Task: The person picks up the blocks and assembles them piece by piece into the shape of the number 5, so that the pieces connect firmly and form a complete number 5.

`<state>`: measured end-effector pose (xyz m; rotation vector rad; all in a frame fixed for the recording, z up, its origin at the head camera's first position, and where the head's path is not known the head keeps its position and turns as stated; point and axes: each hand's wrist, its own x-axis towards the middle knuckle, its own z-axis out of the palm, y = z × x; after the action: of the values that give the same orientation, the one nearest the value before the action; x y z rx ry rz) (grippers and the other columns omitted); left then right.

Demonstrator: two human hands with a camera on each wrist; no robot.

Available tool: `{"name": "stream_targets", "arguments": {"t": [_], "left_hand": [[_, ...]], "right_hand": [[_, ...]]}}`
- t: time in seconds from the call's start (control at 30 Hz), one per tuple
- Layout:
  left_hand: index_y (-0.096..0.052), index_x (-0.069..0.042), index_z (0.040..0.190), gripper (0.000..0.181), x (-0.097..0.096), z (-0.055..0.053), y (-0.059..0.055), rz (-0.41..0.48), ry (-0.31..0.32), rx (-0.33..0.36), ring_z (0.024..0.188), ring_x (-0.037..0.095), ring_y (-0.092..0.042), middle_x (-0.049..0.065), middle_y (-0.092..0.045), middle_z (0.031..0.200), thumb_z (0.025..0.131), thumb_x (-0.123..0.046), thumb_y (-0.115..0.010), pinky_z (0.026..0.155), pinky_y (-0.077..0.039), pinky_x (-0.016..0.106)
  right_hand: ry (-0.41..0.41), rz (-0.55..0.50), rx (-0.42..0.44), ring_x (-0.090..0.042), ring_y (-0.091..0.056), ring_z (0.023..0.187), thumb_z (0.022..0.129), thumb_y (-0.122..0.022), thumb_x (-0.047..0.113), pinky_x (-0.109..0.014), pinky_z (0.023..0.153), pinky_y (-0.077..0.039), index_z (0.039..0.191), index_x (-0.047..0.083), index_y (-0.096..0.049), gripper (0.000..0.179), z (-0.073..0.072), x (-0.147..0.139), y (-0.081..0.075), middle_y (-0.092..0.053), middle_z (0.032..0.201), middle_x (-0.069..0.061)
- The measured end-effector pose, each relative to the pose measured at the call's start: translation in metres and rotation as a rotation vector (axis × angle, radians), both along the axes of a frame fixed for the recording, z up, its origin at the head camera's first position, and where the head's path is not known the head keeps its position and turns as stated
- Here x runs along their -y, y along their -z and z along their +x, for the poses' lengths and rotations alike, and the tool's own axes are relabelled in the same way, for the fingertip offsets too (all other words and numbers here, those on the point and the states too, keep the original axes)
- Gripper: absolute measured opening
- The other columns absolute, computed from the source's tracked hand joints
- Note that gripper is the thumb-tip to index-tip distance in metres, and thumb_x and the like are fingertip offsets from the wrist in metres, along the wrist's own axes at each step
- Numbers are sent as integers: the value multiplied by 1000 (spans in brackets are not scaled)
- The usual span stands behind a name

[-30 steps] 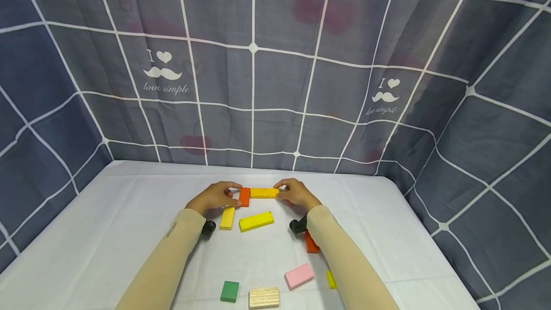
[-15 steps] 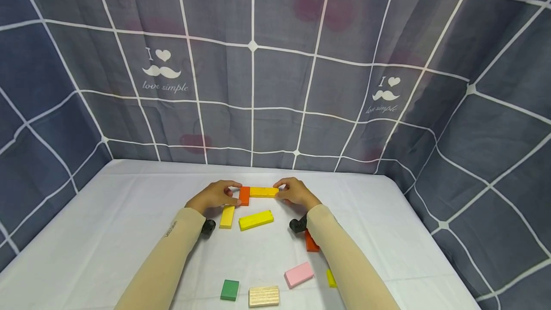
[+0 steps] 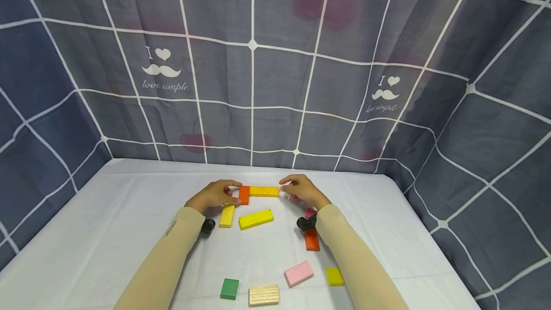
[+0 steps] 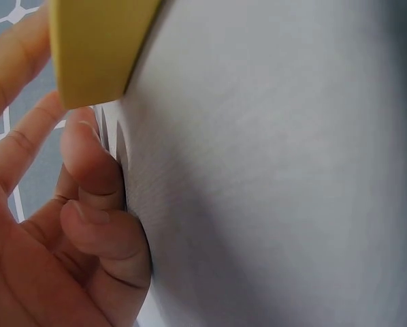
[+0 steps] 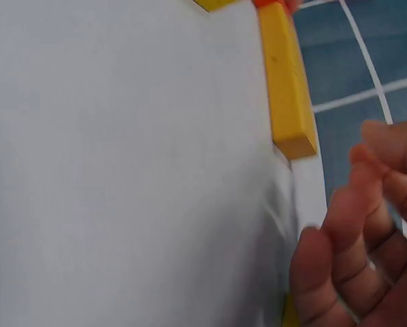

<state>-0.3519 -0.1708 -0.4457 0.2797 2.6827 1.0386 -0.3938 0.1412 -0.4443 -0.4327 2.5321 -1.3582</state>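
Near the far side of the table, an orange block (image 3: 244, 195) stands against the left end of a long amber-yellow block (image 3: 264, 191). My left hand (image 3: 213, 196) holds the orange block by its left side with thumb and forefinger. In the left wrist view a yellow block (image 4: 105, 51) is close to the camera, and the orange block is out of sight. My right hand (image 3: 303, 189) hovers just right of the amber-yellow block's end, apart from it. Its loosely bent fingers (image 5: 346, 211) hold nothing in the right wrist view.
Nearer lie a yellow block (image 3: 226, 216), a bright yellow block (image 3: 256, 219), an orange-red block (image 3: 312, 240), a partly hidden crimson block (image 3: 310, 213), a pink block (image 3: 299, 273), a small yellow block (image 3: 335, 276), a green block (image 3: 229, 289) and a ridged wooden-coloured block (image 3: 264, 295).
My right hand has let go of the amber-yellow block's end and moved slightly right. The crimson block and more of the small yellow block now show. My left hand stays put.
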Motion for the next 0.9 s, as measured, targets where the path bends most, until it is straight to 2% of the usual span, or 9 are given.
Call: {"name": "stream_targets", "arguments": {"t": [0.17, 0.3, 0.43, 0.6, 0.77, 0.9], "left_hand": [[-60, -7, 152, 63, 0, 1, -2, -1, -7, 10, 101, 26, -56, 11, -63, 109, 96, -24, -84, 92, -49, 43], [-60, -7, 152, 63, 0, 0, -1, -8, -5, 7, 102, 26, -56, 10, -63, 109, 96, -24, -84, 93, -49, 44], [-60, -7, 153, 63, 1, -1, 0, -12, 3, 0, 101, 26, -56, 10, -63, 108, 97, -24, -83, 93, -49, 43], [-60, -8, 153, 64, 2, -2, 2, -3, -1, 6, 102, 26, -56, 10, -63, 109, 97, -25, -84, 93, -49, 43], [-59, -8, 154, 64, 1, -1, 3, 6, 2, 14, 102, 26, -55, 10, -63, 109, 96, -24, -84, 90, -48, 41], [-59, -7, 154, 65, 1, 0, 2, 3, 6, 14, 101, 26, -55, 10, -62, 108, 96, -24, -84, 89, -47, 41]], "right_hand": [[20, -101, 10, -14, -54, 65, 104, -67, 9, -25, 64, -50, 129, -9, -71, 31, -3, -15, 1, -66, 89, -9], [69, -134, 15, -13, -51, 65, 104, -67, 10, -24, 63, -47, 129, -9, -70, 32, -3, -26, 1, -59, 84, -2], [121, -155, 27, -14, -46, 64, 103, -68, 10, -24, 62, -43, 129, -9, -70, 32, -4, -35, 0, -53, 76, 0], [150, -130, 19, -15, -44, 61, 101, -70, 9, -25, 63, -42, 130, -7, -70, 34, -5, -48, 0, -48, 72, 1], [147, -86, 6, -14, -46, 62, 99, -71, 7, -25, 63, -42, 132, -9, -69, 37, -5, -58, 2, -53, 74, 2], [178, -45, 36, -14, -48, 63, 94, -75, 2, -24, 62, -40, 131, -8, -69, 39, -6, -64, 4, -57, 77, 0]]}}
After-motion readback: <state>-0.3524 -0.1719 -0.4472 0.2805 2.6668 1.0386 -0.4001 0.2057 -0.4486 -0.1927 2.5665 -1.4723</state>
